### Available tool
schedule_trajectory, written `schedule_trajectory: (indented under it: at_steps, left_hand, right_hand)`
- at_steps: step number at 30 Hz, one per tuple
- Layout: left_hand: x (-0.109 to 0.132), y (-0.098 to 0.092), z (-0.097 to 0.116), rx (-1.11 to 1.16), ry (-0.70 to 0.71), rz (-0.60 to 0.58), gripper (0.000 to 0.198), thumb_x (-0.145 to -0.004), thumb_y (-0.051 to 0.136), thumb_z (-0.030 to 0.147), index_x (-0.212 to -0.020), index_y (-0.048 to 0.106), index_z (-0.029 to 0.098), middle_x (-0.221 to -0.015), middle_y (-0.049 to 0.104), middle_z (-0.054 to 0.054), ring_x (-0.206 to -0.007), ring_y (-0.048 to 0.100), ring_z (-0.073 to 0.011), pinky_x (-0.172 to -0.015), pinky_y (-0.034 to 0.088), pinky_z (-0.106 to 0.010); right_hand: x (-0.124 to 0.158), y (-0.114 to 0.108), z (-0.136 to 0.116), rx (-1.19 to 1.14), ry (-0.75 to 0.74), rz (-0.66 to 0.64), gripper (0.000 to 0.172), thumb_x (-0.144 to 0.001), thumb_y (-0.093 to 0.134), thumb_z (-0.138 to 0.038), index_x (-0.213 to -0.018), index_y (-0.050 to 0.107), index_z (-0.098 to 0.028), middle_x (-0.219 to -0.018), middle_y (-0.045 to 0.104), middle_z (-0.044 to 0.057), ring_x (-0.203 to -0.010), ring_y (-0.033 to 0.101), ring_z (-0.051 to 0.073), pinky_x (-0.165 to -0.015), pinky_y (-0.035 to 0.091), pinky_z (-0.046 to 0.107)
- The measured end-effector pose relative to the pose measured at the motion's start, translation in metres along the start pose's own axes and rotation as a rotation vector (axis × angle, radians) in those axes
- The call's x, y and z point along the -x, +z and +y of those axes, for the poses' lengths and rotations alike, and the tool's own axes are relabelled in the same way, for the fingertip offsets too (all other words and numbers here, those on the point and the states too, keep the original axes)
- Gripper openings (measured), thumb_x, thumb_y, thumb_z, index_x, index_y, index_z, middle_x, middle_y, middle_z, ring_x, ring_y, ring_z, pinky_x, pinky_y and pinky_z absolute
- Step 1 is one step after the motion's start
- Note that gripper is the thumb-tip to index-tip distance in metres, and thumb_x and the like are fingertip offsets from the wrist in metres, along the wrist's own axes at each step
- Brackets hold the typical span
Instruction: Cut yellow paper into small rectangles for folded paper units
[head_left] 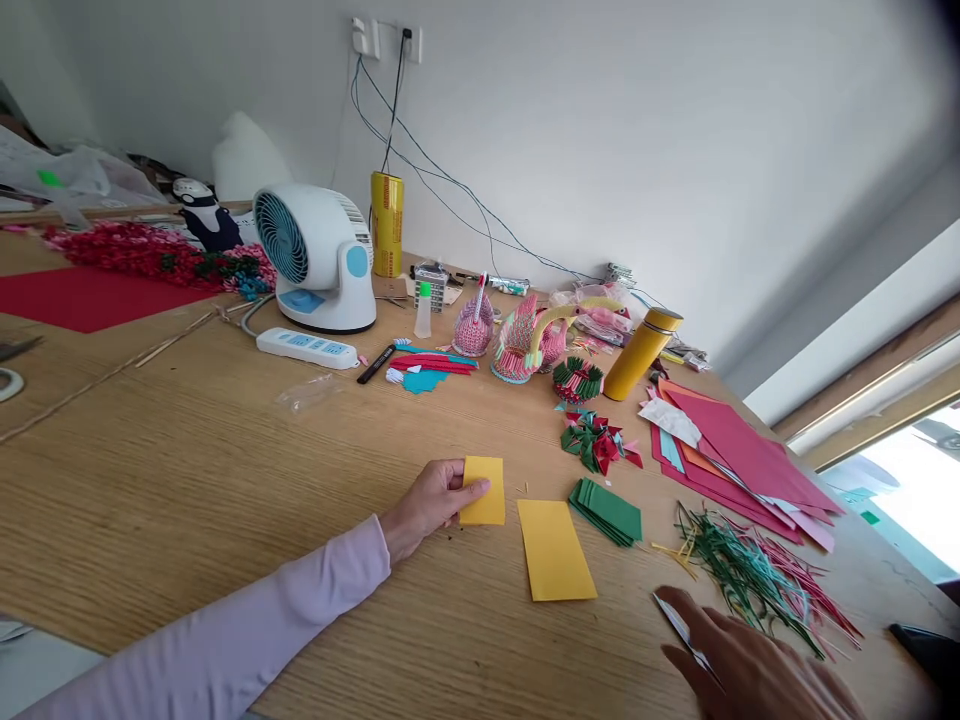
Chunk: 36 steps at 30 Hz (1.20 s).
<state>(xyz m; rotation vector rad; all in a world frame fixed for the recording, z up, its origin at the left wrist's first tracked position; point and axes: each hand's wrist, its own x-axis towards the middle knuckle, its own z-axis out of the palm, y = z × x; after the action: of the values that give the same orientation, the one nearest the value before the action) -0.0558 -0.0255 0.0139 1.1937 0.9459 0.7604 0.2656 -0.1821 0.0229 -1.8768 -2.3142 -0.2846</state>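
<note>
Right grip (761, 655) clamps a blade (679, 622), left grip (427, 503) yellow paper (484, 510), above a wooden table (247, 480) (white wall (637, 130) behind).

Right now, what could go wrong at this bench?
- The pointed blade in the right hand is exposed; it could nick the loose yellow sheet or the left hand if the hands close in.
- The right hand sits beside the loose paper strips and might sweep or scatter them.
- The fan shares the table with light paper; a draft could shift it, though I can't tell if it's running.
</note>
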Motion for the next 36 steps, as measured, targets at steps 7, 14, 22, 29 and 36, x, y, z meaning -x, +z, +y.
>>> schedule_trajectory:
  at_steps: [7, 14, 22, 29, 36]
  left_hand:
    - [0.001, 0.003, -0.008, -0.036, 0.142, -0.201, 0.039, -0.072, 0.069, 0.045, -0.090, 0.062, 0.012, -0.082, 0.064, -0.004, -0.073, 0.059, -0.0144, -0.063, 0.046, -0.023]
    - [-0.003, -0.003, -0.005, -0.185, 0.153, -0.308, 0.040, -0.079, 0.057, 0.051, -0.096, 0.055, 0.014, -0.074, 0.059, -0.001, -0.058, 0.055, -0.0120, -0.047, 0.042, -0.020]
    - [-0.041, -0.022, 0.005, -0.929, 0.241, 0.104, 0.026, -0.078, 0.058, 0.034, -0.098, 0.060, 0.018, -0.093, 0.068, -0.009, -0.087, 0.063, -0.0251, -0.071, 0.046, -0.031]
    - [-0.037, -0.025, 0.003, -1.131, 0.238, 0.176, 0.038, -0.085, 0.048, 0.037, -0.118, 0.054, 0.018, -0.104, 0.066, -0.014, -0.095, 0.061, -0.0314, -0.074, 0.043, -0.037]
    - [-0.031, -0.026, 0.001, -1.198, 0.303, 0.241, 0.030, -0.087, 0.047, 0.035, -0.111, 0.056, 0.019, -0.109, 0.060, -0.010, -0.102, 0.056, -0.0246, -0.080, 0.043, -0.032]
  right_hand:
    - [-0.091, -0.004, -0.090, -0.644, 0.039, 0.024, 0.034, -0.090, 0.049, -0.035, -0.120, 0.051, -0.021, -0.104, 0.069, 0.010, -0.074, 0.069, 0.018, -0.050, 0.053, 0.023]
    - [-0.142, 0.017, -0.100, -0.805, 0.090, -0.003, 0.022, -0.089, 0.043, -0.024, -0.100, 0.061, -0.017, -0.070, 0.069, 0.002, -0.056, 0.067, 0.013, -0.052, 0.051, 0.021]
    - [-0.127, 0.016, -0.060, -0.420, 0.087, -0.051, 0.018, -0.086, 0.051, -0.023, -0.092, 0.068, -0.023, -0.090, 0.072, 0.003, -0.071, 0.066, 0.017, -0.064, 0.047, 0.027]
    - [-0.151, 0.018, -0.090, -0.125, 0.067, -0.145, 0.027, -0.092, 0.046, -0.032, -0.084, 0.068, -0.020, -0.087, 0.069, 0.008, -0.077, 0.066, 0.023, -0.054, 0.038, 0.026]
    - [-0.164, 0.027, -0.111, 0.039, -0.004, -0.184, 0.025, -0.081, 0.044, 0.000, -0.087, 0.062, -0.017, -0.087, 0.068, 0.010, -0.073, 0.065, 0.021, -0.056, 0.036, 0.028]
